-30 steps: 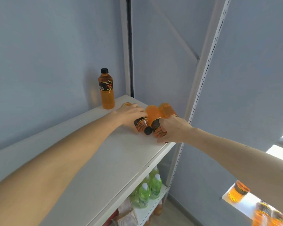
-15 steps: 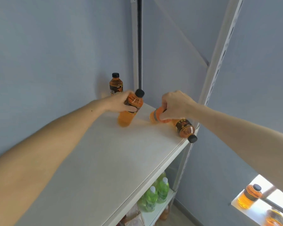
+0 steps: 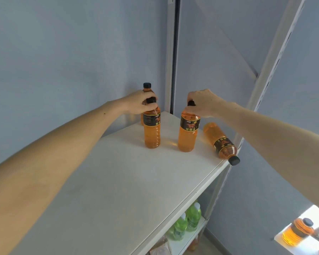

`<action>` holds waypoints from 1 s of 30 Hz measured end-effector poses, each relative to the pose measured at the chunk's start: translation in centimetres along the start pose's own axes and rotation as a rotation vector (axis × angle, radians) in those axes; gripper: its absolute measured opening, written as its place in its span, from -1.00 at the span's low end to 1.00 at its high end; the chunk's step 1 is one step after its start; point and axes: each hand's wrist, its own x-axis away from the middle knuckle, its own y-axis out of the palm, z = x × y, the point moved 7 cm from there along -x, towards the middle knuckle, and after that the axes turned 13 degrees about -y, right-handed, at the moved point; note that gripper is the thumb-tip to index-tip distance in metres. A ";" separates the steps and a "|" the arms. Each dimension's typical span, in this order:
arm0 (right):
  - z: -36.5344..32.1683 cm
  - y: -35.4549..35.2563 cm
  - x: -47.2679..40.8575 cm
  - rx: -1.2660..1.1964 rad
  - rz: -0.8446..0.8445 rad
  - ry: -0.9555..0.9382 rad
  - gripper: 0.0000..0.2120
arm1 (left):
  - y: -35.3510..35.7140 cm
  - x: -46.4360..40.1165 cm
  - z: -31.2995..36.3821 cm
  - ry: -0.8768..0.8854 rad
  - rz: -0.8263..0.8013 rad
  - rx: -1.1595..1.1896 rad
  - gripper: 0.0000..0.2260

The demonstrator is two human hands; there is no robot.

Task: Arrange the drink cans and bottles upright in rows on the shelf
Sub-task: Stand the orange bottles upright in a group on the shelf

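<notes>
Two orange drink bottles with black labels stand upright on the white shelf (image 3: pixel 118 181). My left hand (image 3: pixel 138 103) grips the neck of the left bottle (image 3: pixel 152 131). My right hand (image 3: pixel 204 103) grips the cap end of the right bottle (image 3: pixel 188 135). A third bottle of the same kind (image 3: pixel 146 87) stands upright in the back corner, mostly hidden behind my left hand. A fourth bottle (image 3: pixel 220 141) lies on its side at the shelf's right edge, its black cap sticking out past the edge.
Blue walls enclose the shelf at the back and right, with white slotted uprights (image 3: pixel 265 74). Green bottles (image 3: pixel 188 221) stand on a lower shelf. Another orange bottle (image 3: pixel 295 232) sits on a bright surface at the bottom right.
Both hands have tipped their bottles from lying or tilted to upright on the shelf. The fourth bottle still lies at the right edge.
</notes>
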 end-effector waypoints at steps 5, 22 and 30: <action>0.8 0.3 0.0 -0.005 -0.001 0.047 -0.68 | -1.0 -0.5 1.0 -0.059 0.039 -0.253 -0.72; -3.5 -0.5 0.0 -0.085 0.024 -0.064 -0.74 | -3.1 5.2 1.1 -0.044 -0.052 -0.548 -0.78; -12.0 -1.1 0.0 -0.096 -0.002 -0.295 -0.78 | -5.6 13.5 -1.1 -0.139 -0.096 -0.581 -0.79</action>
